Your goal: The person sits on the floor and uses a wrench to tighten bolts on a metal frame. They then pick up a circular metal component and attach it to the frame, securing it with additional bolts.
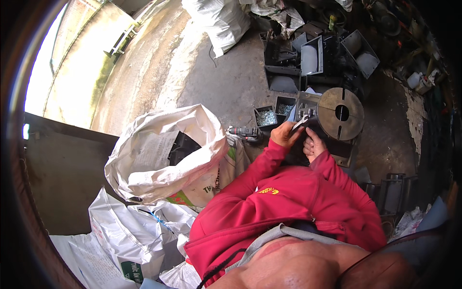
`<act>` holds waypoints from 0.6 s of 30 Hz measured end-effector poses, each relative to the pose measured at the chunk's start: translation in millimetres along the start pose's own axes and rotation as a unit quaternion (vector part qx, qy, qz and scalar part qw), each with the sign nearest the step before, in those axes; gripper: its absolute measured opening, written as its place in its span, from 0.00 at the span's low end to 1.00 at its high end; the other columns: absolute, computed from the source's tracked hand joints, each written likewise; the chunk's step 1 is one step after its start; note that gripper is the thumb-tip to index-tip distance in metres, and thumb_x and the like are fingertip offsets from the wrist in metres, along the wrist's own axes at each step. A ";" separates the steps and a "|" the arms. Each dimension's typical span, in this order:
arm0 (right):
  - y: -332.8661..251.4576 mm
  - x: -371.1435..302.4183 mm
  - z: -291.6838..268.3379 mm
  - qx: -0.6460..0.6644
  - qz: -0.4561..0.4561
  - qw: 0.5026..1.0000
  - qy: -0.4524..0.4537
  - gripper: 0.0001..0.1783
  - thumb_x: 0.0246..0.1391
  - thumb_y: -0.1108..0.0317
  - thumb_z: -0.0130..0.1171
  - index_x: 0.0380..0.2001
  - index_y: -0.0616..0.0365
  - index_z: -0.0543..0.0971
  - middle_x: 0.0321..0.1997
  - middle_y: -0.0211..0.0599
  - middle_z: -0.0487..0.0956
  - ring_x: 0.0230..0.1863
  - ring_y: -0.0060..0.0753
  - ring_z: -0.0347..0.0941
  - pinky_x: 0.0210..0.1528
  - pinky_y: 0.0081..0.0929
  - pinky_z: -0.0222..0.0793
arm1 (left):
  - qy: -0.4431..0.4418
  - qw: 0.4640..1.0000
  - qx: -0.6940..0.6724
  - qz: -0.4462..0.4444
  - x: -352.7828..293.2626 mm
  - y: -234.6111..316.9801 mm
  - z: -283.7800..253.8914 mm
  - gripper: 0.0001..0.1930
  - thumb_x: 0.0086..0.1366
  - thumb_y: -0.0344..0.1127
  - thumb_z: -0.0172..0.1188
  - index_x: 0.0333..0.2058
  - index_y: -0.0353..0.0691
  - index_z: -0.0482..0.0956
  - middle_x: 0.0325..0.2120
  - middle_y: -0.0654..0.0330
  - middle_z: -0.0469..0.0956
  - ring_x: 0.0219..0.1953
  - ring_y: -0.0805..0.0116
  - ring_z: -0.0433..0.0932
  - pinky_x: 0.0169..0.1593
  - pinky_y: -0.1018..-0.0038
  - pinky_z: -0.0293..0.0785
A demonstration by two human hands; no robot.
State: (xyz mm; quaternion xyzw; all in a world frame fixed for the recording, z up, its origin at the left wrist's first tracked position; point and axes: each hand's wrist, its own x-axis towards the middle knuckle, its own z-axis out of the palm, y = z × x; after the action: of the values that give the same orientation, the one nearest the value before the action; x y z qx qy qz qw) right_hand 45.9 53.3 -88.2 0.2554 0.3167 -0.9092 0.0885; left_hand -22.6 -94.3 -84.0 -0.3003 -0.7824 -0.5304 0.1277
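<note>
My left hand is closed on a small dark part at the near edge of a metal fixture. Close beside it, the fingers of my right hand curl against the same part's near side. What exactly the part is cannot be made out. Just beyond my right hand stands a round steel disc with a central hole and two slots. To the left of the fixture are two small black trays, one nearer and one farther, both holding small shiny fasteners.
A power drill lies left of the trays. At my left stands an open white woven sack with black parts inside; crumpled white sacks lie nearer. Black and grey box-shaped housings are piled ahead, beside a full white sack.
</note>
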 end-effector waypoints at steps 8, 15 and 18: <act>-0.2 -1.3 4.1 0.005 -0.009 1.000 0.009 0.14 0.56 0.56 0.66 0.28 0.43 0.70 0.12 0.14 0.58 0.09 0.10 0.49 0.11 0.13 0.43 | 0.042 0.999 0.001 0.010 -1.0 2.0 3.9 0.14 0.56 0.32 0.70 0.41 0.40 0.80 0.28 0.56 0.80 0.28 0.58 0.81 0.31 0.69 0.75; 0.4 1.8 -2.7 0.006 -0.024 1.000 -0.008 0.14 0.56 0.56 0.66 0.29 0.43 0.70 0.12 0.14 0.58 0.09 0.10 0.50 0.11 0.13 0.43 | -0.045 0.998 -0.008 0.044 11.3 9.2 -12.2 0.15 0.55 0.33 0.72 0.41 0.40 0.80 0.28 0.55 0.81 0.28 0.60 0.81 0.32 0.71 0.75; -1.4 -4.3 6.3 0.006 -0.006 1.000 0.012 0.13 0.56 0.56 0.66 0.29 0.43 0.70 0.12 0.14 0.58 0.09 0.10 0.49 0.11 0.13 0.43 | 0.009 1.000 -0.018 0.002 -0.4 8.6 -0.4 0.16 0.55 0.31 0.71 0.42 0.40 0.80 0.31 0.55 0.81 0.30 0.60 0.82 0.33 0.71 0.76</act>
State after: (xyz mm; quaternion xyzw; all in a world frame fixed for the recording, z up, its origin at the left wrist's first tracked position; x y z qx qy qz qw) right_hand 46.6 50.5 -81.0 0.2646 0.3142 -0.9085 0.0775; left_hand -17.1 -92.6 -77.6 -0.2993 -0.7711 -0.5468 0.1301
